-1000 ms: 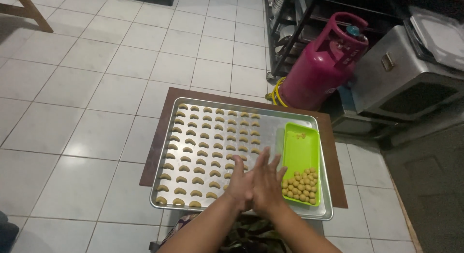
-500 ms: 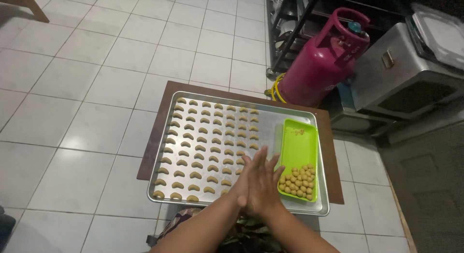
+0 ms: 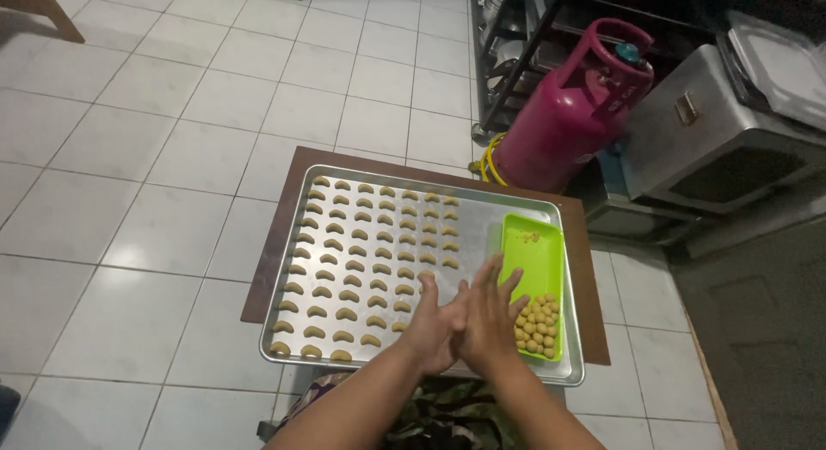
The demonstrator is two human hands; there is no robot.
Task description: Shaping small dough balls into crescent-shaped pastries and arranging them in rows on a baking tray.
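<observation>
Low in the frame's centre, the left hand (image 3: pixel 433 329) and right hand (image 3: pixel 492 319) stay pressed palm to palm over the rectangular metal baking tray (image 3: pixel 564 374), as before, beside the lime-green plastic tray (image 3: pixel 533 259) of small dough balls (image 3: pixel 537 325).

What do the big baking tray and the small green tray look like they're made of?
Baking tray: thin metal, probably aluminium; dull silver sheen, rolled rim. Green tray: likely plastic; even bright lime colour, smooth, slightly glossy, moulded corners. It sits on the baking tray, beside the right hand.

Home baking kitchen: tiled floor (image 3: pixel 129 114), pink gas cylinder (image 3: pixel 568 114), metal oven box (image 3: pixel 714 140), cookie tray (image 3: pixel 284 312)
</observation>
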